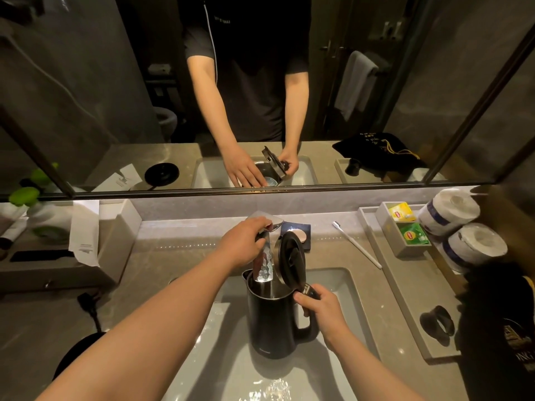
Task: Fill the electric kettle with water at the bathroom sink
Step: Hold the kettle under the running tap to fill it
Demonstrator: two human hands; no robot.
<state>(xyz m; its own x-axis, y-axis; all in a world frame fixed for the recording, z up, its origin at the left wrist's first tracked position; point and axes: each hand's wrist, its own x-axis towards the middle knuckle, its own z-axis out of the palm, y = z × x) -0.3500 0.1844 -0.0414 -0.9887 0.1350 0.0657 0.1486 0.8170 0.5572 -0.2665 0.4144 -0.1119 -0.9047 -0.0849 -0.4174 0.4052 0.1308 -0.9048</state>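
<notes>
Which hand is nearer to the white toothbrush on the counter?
The right hand. It grips the kettle handle, below and left of the toothbrush. The left hand is on the faucet handle, farther left.

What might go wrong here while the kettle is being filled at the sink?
The kettle hangs over the sink, held only by the right hand at its handle; as it fills and grows heavier it may tip or slip. The open lid stands close beside the faucet, so the two could knock together. The left hand is on the faucet lever; opened too far, water may splash onto the counter.
</notes>
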